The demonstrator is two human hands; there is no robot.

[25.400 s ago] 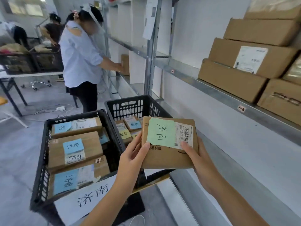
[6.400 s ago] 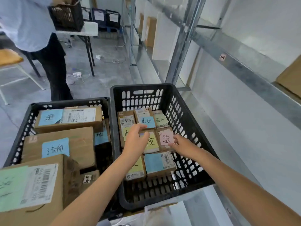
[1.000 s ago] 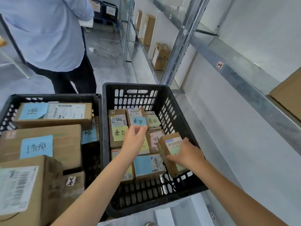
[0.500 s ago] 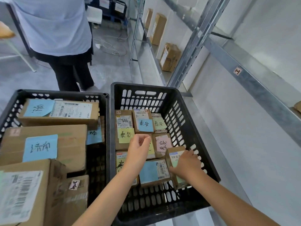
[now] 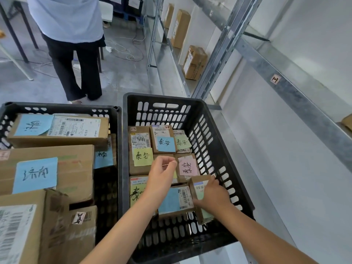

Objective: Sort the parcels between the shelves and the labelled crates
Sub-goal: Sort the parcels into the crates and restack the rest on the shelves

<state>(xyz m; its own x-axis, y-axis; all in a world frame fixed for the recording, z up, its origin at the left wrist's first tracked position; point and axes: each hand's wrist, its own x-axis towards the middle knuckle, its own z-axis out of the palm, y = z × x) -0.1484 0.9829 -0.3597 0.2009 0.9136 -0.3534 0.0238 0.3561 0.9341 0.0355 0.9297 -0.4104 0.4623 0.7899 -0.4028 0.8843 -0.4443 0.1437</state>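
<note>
Your right hand [image 5: 211,197] grips a small brown parcel [image 5: 200,184] with a white barcode label and a pale green note. It is tipped on edge by the right wall of the right crate [image 5: 219,134], long axis running near-to-far. Your left hand [image 5: 162,174] hovers with fingers loosely curled, holding nothing.

There were two black slotted plastic crates [image 5: 207,130]. The right one held eight small brown cardboard parcels [image 5: 165,130], the left five larger brown cardboard boxes [image 5: 76,168] in view. Three upright cartons [image 5: 195,61] stood on the grey metal shelf [image 5: 165,52].
</note>
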